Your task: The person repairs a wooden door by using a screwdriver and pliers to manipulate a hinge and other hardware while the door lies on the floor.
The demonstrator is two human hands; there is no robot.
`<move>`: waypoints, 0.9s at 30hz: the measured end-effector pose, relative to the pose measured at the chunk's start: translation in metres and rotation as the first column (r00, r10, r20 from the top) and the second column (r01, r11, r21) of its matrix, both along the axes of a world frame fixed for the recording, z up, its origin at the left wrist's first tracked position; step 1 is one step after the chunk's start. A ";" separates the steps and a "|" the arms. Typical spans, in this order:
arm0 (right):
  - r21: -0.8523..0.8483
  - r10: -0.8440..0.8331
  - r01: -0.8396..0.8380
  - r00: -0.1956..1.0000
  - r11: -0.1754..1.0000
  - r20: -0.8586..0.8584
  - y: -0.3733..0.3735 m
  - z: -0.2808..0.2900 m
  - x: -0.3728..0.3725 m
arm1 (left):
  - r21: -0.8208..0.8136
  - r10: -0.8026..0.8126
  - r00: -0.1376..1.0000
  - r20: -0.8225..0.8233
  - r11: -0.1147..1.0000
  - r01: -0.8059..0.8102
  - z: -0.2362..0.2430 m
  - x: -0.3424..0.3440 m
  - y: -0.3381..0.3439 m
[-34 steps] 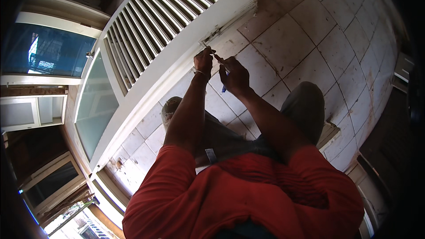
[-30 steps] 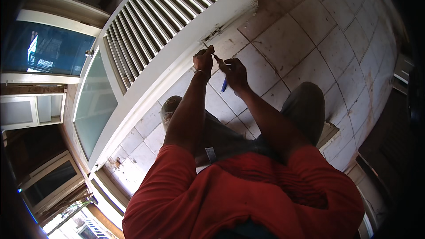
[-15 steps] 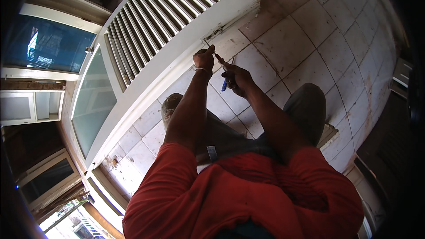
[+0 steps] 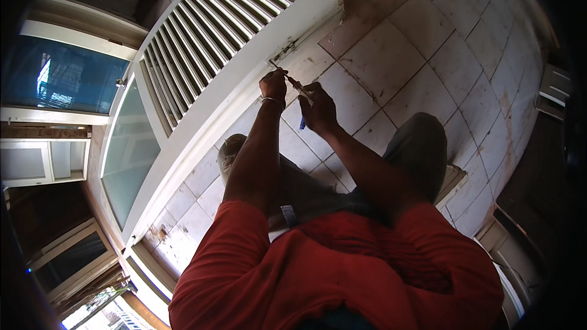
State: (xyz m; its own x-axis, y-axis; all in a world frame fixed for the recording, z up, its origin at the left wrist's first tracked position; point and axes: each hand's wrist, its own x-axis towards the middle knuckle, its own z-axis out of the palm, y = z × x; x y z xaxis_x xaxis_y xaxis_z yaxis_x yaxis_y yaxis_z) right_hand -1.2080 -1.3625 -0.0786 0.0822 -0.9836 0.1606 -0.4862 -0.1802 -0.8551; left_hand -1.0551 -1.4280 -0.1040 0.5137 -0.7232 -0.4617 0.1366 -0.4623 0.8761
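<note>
A white louvred door or shutter (image 4: 306,21) with a frosted lower pane stands at an angle in front of me, with a dark worn slot (image 4: 284,49) in its edge. My left hand (image 4: 273,87) is at that edge just below the slot, fingers pinched round the slim front part of a screwdriver-like tool (image 4: 299,90). My right hand (image 4: 318,108) is closed on that tool's handle, behind and to the right of my left hand. A small blue object (image 4: 302,121) sticks out below my right fingers. The tool's tip is too small to make out clearly.
My bent knees (image 4: 422,137) are over grimy white floor tiles (image 4: 382,55). At the left are blue-glazed (image 4: 79,73) and other framed windows or cabinet doors (image 4: 27,159). A dark panel (image 4: 520,177) and pale frame pieces (image 4: 553,88) lie along the right.
The view has shifted slightly, so the door and both hands sit a little further left. My right hand has turned slightly on the tool; my left hand stays at the door's edge.
</note>
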 end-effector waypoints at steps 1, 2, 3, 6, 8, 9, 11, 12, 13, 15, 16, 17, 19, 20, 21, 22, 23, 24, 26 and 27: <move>-0.100 -0.004 0.006 1.000 0.995 0.019 -0.002 -0.008 0.000 | -0.004 0.000 0.999 -0.048 1.000 0.000 0.000 0.000 -0.002; -0.193 -0.007 0.014 0.999 0.981 0.035 -0.003 -0.011 0.000 | -0.006 -0.002 0.999 -0.051 1.000 0.002 0.002 -0.004 -0.003; -0.183 0.002 0.005 0.999 0.983 0.042 0.000 0.006 0.006 | 0.021 0.018 0.998 -0.053 1.000 -0.017 0.001 0.001 0.000; 0.818 -0.459 -0.196 0.746 0.541 0.482 -0.002 0.037 0.006 | 0.052 0.003 1.000 -0.027 0.999 -0.002 -0.003 0.009 0.004; 0.801 -0.447 -0.278 0.711 0.530 0.542 -0.005 0.025 0.007 | 0.006 -0.058 0.998 0.033 0.998 0.058 -0.008 0.013 0.006; 0.752 -0.332 -0.140 0.835 0.644 0.440 -0.002 0.032 0.011 | -0.051 -0.163 0.958 0.234 0.982 0.180 -0.010 0.017 0.006; 0.388 -0.141 0.029 0.954 0.921 0.263 -0.001 -0.001 0.003 | -0.011 -0.125 0.989 0.079 0.992 0.126 -0.005 0.004 0.001; -0.086 -0.038 0.038 0.999 0.996 0.000 0.001 -0.005 0.002 | 0.042 -0.064 0.996 -0.058 0.997 0.066 -0.002 0.002 0.001; 0.004 -0.017 0.017 0.997 1.000 0.075 0.003 -0.010 0.000 | 0.043 -0.065 0.996 -0.060 0.997 0.067 0.002 -0.001 0.001; 0.529 -0.211 -0.146 0.804 0.836 0.555 -0.001 0.003 0.001 | 0.074 -0.057 0.998 -0.034 0.996 0.059 0.007 0.009 0.005; 0.727 -0.591 -0.517 0.437 0.452 0.678 -0.003 0.009 0.001 | 0.075 -0.053 0.998 -0.028 0.996 0.055 0.009 0.012 0.007; 0.701 -0.572 -0.555 0.425 0.447 0.701 -0.004 0.015 -0.002 | 0.067 -0.019 0.998 -0.052 0.997 0.022 0.013 0.008 0.008; 0.754 -0.428 -0.317 0.669 0.575 0.608 -0.001 0.026 0.007 | 0.062 0.014 0.997 -0.079 0.998 -0.009 0.020 0.005 0.011; 0.699 -0.304 -0.085 0.859 0.710 0.412 0.000 0.029 0.008 | 0.133 0.054 0.993 -0.109 0.990 -0.039 0.025 0.002 0.011; 0.306 -0.102 0.042 0.978 0.951 0.183 0.003 0.017 0.007 | 0.199 0.092 0.986 -0.138 0.978 -0.064 0.027 0.000 0.010; 0.301 -0.107 0.049 0.978 0.952 0.178 0.002 0.004 0.003 | 0.194 0.086 0.986 -0.145 0.979 -0.057 0.029 -0.004 0.007; 0.138 -0.074 0.065 0.995 0.988 0.060 0.004 0.004 0.006 | 0.192 0.024 0.992 -0.122 0.981 0.000 0.026 -0.001 0.008; -0.030 -0.061 0.059 0.996 0.998 -0.063 0.005 0.005 0.008 | 0.191 -0.040 0.994 -0.101 0.980 0.059 0.024 0.002 0.008; -0.128 -0.021 0.018 0.999 0.992 -0.027 -0.001 0.008 0.006 | 0.139 -0.032 0.996 -0.086 0.989 0.044 0.017 0.006 0.008; 0.445 -0.183 0.005 0.916 0.896 0.358 -0.005 0.024 0.005 | 0.077 -0.027 0.997 -0.068 0.996 0.032 0.015 0.010 0.008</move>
